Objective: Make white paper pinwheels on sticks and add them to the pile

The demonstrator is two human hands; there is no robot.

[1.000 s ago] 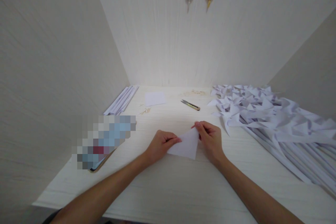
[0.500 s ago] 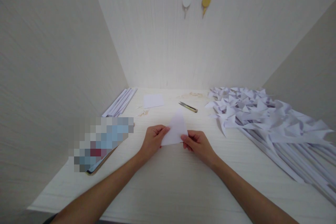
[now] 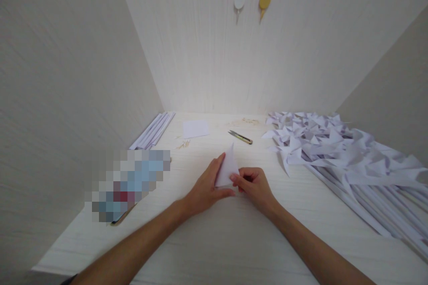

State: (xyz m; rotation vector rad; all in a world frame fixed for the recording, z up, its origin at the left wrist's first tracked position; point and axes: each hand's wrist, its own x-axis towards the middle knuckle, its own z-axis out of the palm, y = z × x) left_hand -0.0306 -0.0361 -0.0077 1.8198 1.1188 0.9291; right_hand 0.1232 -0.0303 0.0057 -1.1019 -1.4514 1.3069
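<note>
A white piece of paper (image 3: 227,173), folded to a pointed triangular shape, is held above the table with its tip pointing away from me. My right hand (image 3: 251,182) pinches the lower right corner between thumb and fingers. Along the left edge of the paper lie the stretched fingers of my left hand (image 3: 207,187), its thumb extended apart below the bottom edge. Part of the left fingers is hidden behind the paper. Beyond the hands lie small thread snips (image 3: 240,137) and a flat white sheet (image 3: 195,128).
Many white paper pinwheels (image 3: 310,138) on rolled paper sticks (image 3: 364,200) are piled at the right. Rolled paper tubes (image 3: 153,131) lie at the back left, near a blurred-out object (image 3: 140,178). Small wooden bits (image 3: 183,144) are scattered about. Two hooks (image 3: 265,1) are on the back wall.
My left hand has let go of its pinch and opened along the paper's left side. The paper has turned slightly and looks narrower. My right hand keeps its pinch.
</note>
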